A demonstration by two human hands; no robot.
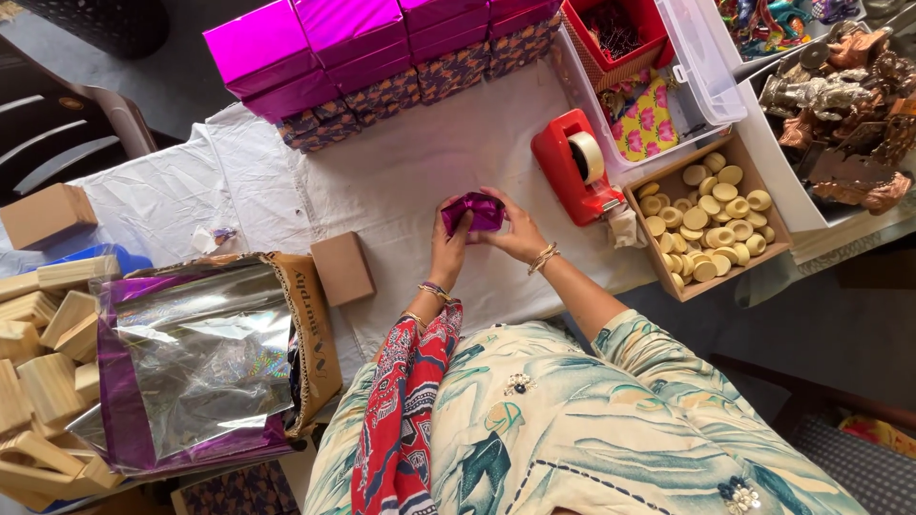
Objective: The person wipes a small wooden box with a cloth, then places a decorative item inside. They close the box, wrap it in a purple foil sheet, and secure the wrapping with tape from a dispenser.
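1. Both hands meet over the middle of the desk [401, 181], which is covered by a white cloth, and they hold one small parcel wrapped in shiny magenta foil [474, 212].
2. The left hand [451, 240] pinches the parcel's left end, its grip pressed together on the foil. A bracelet sits at that wrist.
3. The right hand [516, 232] closes its grip on the parcel's right side and underside, fingers curled against it. Gold bangles sit at that wrist.
4. Just right of the grip stands a red tape dispenser [572, 167] with a roll of pale tape.
5. Further right, touching the dispenser's base, is a shallow cardboard tray [778, 234] filled with round cream-coloured discs [706, 224].
6. Left of the grip, near it, a small plain brown box [343, 268] lies on the cloth.
7. Further left and nearer the person, a pile of silver and purple foil sheets [200, 353] rests on a patterned bag.
8. Beyond that, at the left edge, are stacked pale wooden blocks [43, 372].
9. Well beyond the grip, at the desk's far side, stand rows of magenta-wrapped boxes [324, 43] on patterned boxes.
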